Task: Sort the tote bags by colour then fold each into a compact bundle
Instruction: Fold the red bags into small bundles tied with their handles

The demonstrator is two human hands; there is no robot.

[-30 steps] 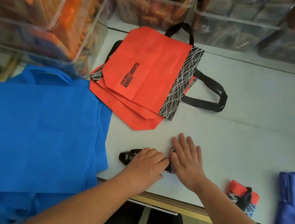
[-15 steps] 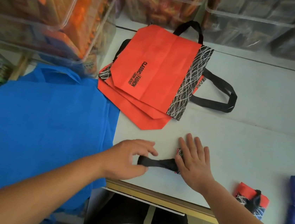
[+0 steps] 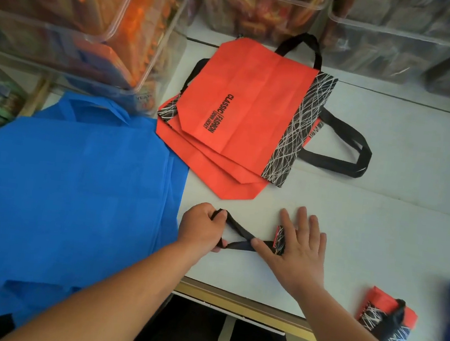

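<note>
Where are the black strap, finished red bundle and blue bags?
black strap [image 3: 235,225], head view, upper strand of loop.
finished red bundle [image 3: 383,300], head view, orange upper corner.
blue bags [image 3: 75,195], head view, top bag's middle.

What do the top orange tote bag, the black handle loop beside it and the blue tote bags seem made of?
Orange tote bag: likely nonwoven fabric, matte, crisp fold lines. Black handle loop: apparently flat fabric strap, limp. Blue tote bags: seemingly similar matte fabric, soft ripples.

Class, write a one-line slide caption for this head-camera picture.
The left hand grips the black handle while the right hand presses a folded red bag flat, beside blue bags and unfolded red bags.
</note>
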